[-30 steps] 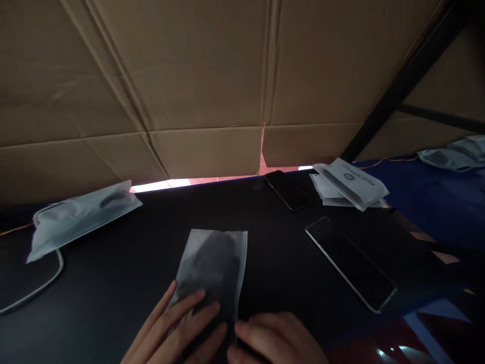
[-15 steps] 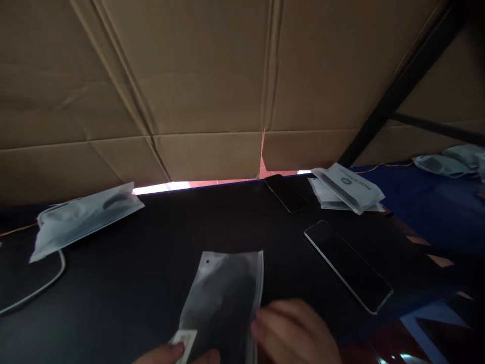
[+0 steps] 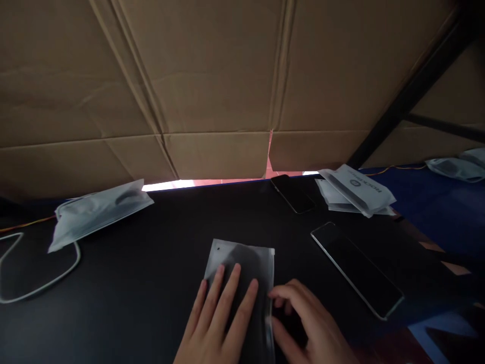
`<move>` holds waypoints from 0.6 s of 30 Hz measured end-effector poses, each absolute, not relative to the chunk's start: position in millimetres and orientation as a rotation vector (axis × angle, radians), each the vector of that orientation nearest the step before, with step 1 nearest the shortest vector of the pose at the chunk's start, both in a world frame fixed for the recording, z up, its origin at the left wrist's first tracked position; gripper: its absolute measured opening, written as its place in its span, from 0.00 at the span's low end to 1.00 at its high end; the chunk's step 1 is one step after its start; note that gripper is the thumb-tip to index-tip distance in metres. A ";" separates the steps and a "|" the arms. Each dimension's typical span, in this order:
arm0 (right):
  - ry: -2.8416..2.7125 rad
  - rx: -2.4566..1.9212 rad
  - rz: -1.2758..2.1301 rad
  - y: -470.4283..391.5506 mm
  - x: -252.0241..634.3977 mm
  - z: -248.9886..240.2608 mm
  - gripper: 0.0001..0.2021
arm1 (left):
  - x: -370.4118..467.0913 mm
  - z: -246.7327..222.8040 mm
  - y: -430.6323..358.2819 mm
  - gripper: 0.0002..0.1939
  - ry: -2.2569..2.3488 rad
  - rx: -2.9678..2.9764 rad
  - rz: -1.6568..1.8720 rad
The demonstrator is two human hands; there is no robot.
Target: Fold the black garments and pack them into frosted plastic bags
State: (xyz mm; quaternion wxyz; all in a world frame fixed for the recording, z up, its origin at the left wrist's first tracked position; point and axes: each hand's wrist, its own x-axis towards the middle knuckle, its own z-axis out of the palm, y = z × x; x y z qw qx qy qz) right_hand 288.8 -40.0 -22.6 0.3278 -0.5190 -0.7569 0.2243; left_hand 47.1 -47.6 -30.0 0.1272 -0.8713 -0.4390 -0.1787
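Note:
A translucent frosted pouch [image 3: 242, 253] lies on the black table near its front edge, a small hole in its upper left corner. My left hand [image 3: 223, 318] rests flat on the pouch with its fingers spread. At the pouch's right edge is my right hand [image 3: 306, 318], fingers curled and thumb apart from the index finger, the fingertips touching the zip edge. Right of my hands lies a dark-screened phone [image 3: 356, 268] with a clear rim.
A second dark phone [image 3: 293, 193] lies farther back beside printed white pouches [image 3: 358, 189]. A filled pouch [image 3: 100, 212] and a white cable [image 3: 45, 290] are on the left. Cardboard [image 3: 215, 76] stands behind the table, and a dark bar [image 3: 409, 86] slants at the right.
My left hand has gone from holding a white label at the pouch's lower left to lying spread on the pouch. The label no longer shows. My right hand stays by the pouch's right edge.

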 end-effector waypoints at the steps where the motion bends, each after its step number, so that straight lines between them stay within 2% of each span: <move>1: -1.939 -1.353 0.649 -43.5 287.6 -27.3 0.17 | 46.7 -32.5 -43.8 0.43 -1.239 -2.534 -0.488; 4: -1.711 -1.422 0.751 -50.1 278.0 -41.2 0.26 | 48.1 -39.6 -41.2 0.48 -1.211 -2.514 -0.427; 8: -1.576 -1.493 0.797 -49.3 253.5 -41.0 0.28 | 50.5 -41.5 -43.8 0.50 -1.188 -2.483 -0.362; 12: -1.564 -1.369 0.898 -37.3 254.9 -16.2 0.19 | 32.2 -39.3 -42.7 0.48 -1.257 -2.512 -0.354; 15: -1.541 -1.382 0.731 -26.4 284.5 -1.8 0.08 | -6.4 -41.5 -40.1 0.44 -1.408 -2.473 -0.353; 18: -1.584 -1.531 0.585 -16.9 319.6 -1.0 0.05 | -60.3 -40.8 -36.4 0.43 -1.571 -2.464 -0.304</move>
